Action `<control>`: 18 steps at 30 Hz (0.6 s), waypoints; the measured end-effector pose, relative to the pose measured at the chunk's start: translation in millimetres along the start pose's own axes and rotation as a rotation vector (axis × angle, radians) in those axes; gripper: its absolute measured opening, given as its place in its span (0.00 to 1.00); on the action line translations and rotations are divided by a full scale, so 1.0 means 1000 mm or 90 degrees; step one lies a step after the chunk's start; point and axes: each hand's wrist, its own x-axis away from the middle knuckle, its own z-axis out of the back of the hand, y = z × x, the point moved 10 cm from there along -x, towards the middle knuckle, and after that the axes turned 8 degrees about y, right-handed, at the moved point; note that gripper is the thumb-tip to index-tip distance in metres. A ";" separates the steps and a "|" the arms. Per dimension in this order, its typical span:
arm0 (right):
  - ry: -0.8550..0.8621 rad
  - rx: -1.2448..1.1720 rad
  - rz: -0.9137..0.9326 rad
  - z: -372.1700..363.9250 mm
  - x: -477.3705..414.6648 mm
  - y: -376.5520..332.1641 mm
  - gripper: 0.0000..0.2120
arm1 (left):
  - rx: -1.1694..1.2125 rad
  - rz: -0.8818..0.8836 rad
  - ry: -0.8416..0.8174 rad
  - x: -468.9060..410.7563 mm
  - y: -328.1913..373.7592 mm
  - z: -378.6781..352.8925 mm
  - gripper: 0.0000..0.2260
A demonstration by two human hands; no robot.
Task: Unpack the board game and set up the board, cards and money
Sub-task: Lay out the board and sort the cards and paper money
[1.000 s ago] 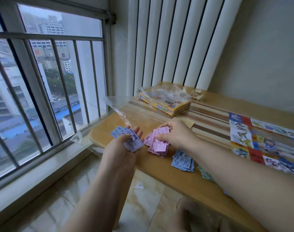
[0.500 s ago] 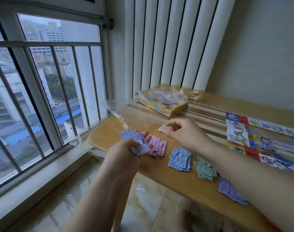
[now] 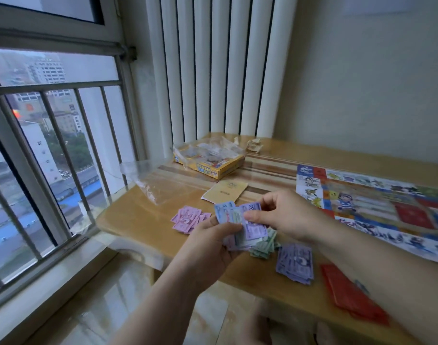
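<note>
My left hand (image 3: pixel 214 241) grips a mixed wad of play money (image 3: pixel 234 220), blue, purple and green notes. My right hand (image 3: pixel 285 214) pinches a purple note (image 3: pixel 254 226) on top of that wad. On the wooden table (image 3: pixel 138 220) lie sorted stacks: pink notes (image 3: pixel 186 219), green notes (image 3: pixel 264 247) partly hidden under my hands, purple notes (image 3: pixel 295 262) and red cards (image 3: pixel 347 292) near the front edge. The game board (image 3: pixel 377 207) lies unfolded to the right. The yellow game box (image 3: pixel 210 159) stands at the back.
A tan booklet (image 3: pixel 225 191) lies behind my hands. A clear plastic bag (image 3: pixel 160 185) spreads over the table's left part, and crumpled paper (image 3: pixel 255 145) sits by the white radiator (image 3: pixel 220 70). A barred window (image 3: pixel 51 145) is on the left.
The camera view has shifted to the right. My right hand came back from the table to the wad in my left hand and now pinches a purple note.
</note>
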 end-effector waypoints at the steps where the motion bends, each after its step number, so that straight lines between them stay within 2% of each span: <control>1: 0.004 0.007 -0.004 0.004 0.002 0.003 0.08 | 0.012 0.006 -0.001 0.000 -0.002 -0.003 0.11; 5: 0.010 0.009 -0.012 0.017 0.009 0.014 0.06 | -0.008 0.006 0.001 0.000 -0.008 -0.012 0.11; 8: 0.054 -0.032 0.003 0.033 0.014 0.019 0.02 | -0.009 0.004 0.035 -0.003 -0.012 -0.012 0.11; 11: 0.129 -0.011 0.010 0.057 0.019 0.033 0.08 | 0.002 -0.021 0.101 -0.008 -0.010 -0.003 0.10; 14: 0.110 0.017 -0.010 0.060 0.029 0.049 0.05 | 0.016 -0.019 0.138 -0.010 -0.011 0.004 0.10; 18: 0.079 0.094 0.025 0.046 0.036 0.053 0.05 | 0.031 -0.002 0.136 -0.009 -0.015 0.003 0.09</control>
